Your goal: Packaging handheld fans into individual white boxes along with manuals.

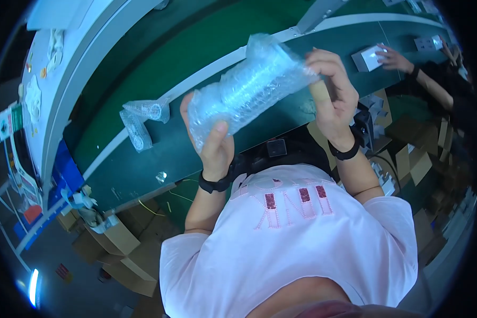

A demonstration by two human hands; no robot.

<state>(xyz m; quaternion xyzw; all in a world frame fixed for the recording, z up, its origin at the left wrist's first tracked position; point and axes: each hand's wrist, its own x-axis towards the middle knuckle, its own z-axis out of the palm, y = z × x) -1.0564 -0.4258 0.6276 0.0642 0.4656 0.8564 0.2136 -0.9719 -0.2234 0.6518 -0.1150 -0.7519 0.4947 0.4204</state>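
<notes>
A bubble-wrapped package (254,90) is held up in front of me above the green work surface. The clear wrap is bulky in the middle, and what lies inside cannot be made out. My left hand (215,146) grips its lower left end, with the thumb on the near face. At the upper right end, my right hand (335,87) pinches the loose edge of the wrap between thumb and fingers. A tan band covers part of a digit on that hand. Two smaller bubble-wrapped pieces (138,124) lie on the bench to the left, touching each other.
A green bench (191,159) with a pale rail runs across in front of me. On the right, another person's hand (395,58) touches a white box (368,58). Open cardboard boxes (119,238) stand below at left, with more cartons (413,161) at right.
</notes>
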